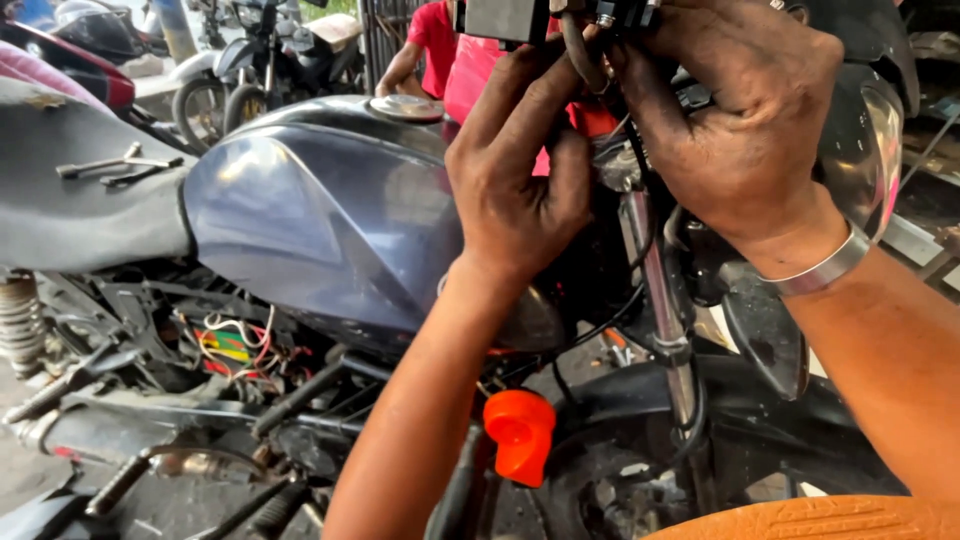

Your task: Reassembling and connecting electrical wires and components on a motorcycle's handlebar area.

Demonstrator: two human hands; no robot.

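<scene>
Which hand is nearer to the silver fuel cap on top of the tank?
Left. The left hand is up at the handlebar area just right of the fuel cap; the right hand, with a silver bangle, grips farther right.

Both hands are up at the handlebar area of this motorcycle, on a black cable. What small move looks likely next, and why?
Probably the left hand guides the black cable further in beside the black box, while the right hand steadies the handlebar area: both hands' fingers already close around that spot.

Black cable (578,52) curving below dark handlebar block (505,18), pinched between fingers (520,85)
</scene>
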